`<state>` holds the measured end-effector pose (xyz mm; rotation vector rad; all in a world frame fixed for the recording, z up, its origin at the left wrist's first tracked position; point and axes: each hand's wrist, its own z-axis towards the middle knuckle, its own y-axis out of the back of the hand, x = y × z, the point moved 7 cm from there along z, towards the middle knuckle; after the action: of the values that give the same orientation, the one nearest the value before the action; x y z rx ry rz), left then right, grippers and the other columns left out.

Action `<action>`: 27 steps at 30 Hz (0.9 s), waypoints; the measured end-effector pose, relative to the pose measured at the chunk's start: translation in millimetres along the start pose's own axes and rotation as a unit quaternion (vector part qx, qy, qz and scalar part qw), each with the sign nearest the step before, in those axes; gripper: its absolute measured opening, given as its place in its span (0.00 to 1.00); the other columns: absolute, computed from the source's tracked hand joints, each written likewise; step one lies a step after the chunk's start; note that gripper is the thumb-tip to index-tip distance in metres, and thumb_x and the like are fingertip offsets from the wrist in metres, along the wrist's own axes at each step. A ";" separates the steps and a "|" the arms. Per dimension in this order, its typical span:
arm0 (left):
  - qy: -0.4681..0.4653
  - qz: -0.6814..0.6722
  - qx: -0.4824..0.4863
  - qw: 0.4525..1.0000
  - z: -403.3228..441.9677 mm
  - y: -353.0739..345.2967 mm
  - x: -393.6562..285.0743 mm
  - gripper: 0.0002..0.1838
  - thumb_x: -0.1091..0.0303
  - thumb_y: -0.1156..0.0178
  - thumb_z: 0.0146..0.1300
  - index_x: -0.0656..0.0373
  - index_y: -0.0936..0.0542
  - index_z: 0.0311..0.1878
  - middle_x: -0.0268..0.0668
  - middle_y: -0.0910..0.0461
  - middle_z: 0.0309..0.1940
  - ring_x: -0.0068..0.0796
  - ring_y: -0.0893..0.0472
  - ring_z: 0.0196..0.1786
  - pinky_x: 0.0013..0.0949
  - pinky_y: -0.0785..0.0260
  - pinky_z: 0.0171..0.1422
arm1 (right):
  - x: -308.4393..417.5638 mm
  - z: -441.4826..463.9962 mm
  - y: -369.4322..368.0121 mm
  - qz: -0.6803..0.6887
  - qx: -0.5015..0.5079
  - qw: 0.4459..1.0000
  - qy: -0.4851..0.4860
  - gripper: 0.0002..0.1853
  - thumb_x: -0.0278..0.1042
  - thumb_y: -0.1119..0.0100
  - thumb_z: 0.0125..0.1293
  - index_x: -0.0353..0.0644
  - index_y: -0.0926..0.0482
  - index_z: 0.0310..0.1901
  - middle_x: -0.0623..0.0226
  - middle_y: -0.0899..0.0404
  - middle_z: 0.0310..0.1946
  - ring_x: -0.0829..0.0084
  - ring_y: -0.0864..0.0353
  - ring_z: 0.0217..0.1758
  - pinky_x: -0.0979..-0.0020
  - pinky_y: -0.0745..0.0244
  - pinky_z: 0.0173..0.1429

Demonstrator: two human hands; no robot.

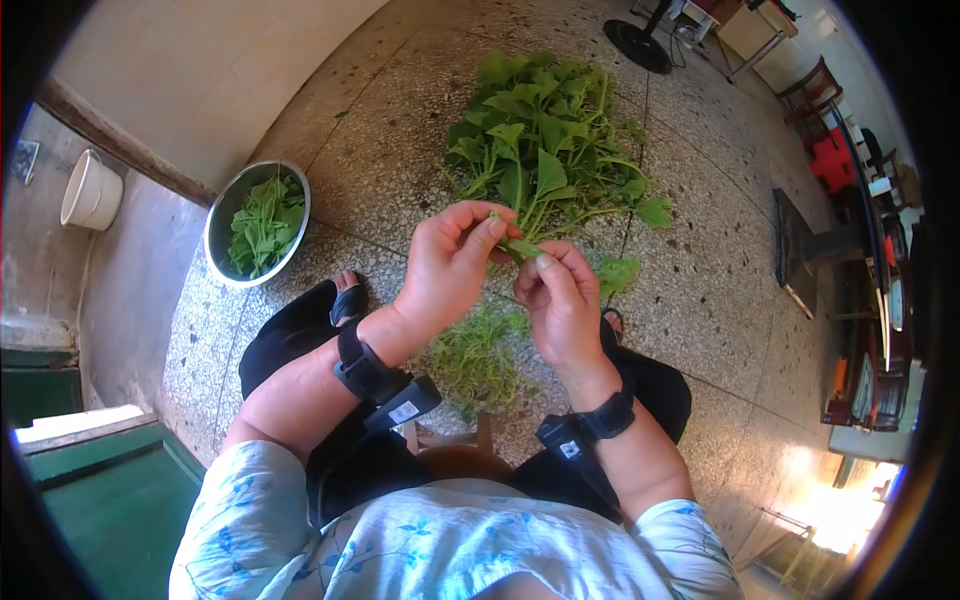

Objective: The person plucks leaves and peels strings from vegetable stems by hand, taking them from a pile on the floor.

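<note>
My left hand (455, 250) and my right hand (562, 295) meet in front of me, both pinching a green leafy stem (520, 247) between thumb and fingers. Beyond them on the floor lies a large heap of leafy green vines (540, 130). Below my hands, between my feet, is a pile of thin, stringy green scraps (478, 355). A single leaf (617, 274) rests on the floor just right of my right hand. To the left stands a round metal basin (213, 240) with picked greens (268, 225) inside.
A white bucket (93, 190) is by the wall at far left. A green door panel (120, 510) is at lower left. Tables on dark pedestal bases (795, 250) and wooden chairs (815, 88) line the right side. Speckled floor tiles (390, 130) lie around the heap.
</note>
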<state>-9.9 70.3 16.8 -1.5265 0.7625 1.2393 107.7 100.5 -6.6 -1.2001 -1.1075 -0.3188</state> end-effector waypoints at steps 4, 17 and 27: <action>-0.011 -0.031 0.002 0.999 2.5 6.2 -0.4 0.08 0.74 0.52 0.62 0.67 0.27 0.41 0.36 0.24 0.32 0.20 0.25 0.35 0.22 0.30 0.39 | 0.4 2.2 1.7 0.051 -0.013 0.998 -0.023 0.03 0.27 0.54 0.61 0.41 0.30 0.35 0.62 0.26 0.34 0.72 0.27 0.38 0.71 0.32 0.43; -0.036 -0.133 -0.027 0.990 18.3 48.8 -13.0 0.12 0.65 0.53 0.64 0.63 0.28 0.43 0.36 0.25 0.31 0.29 0.22 0.36 0.27 0.29 0.35 | -6.1 11.9 42.8 0.300 -0.094 0.942 -0.120 0.06 0.29 0.58 0.60 0.37 0.32 0.31 0.64 0.27 0.30 0.68 0.26 0.38 0.66 0.29 0.49; -0.054 -0.146 -0.097 0.983 28.3 102.1 -31.2 0.13 0.65 0.54 0.65 0.65 0.29 0.44 0.31 0.29 0.27 0.22 0.28 0.29 0.20 0.38 0.27 | 18.1 14.9 66.8 0.450 -0.068 0.881 -0.128 0.07 0.25 0.59 0.57 0.43 0.42 0.23 0.76 0.45 0.17 0.85 0.47 0.15 0.82 0.53 0.14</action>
<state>-120.0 61.4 16.2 -1.6459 0.3392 1.1877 156.5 145.4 -31.3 -1.7811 -0.6380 0.5018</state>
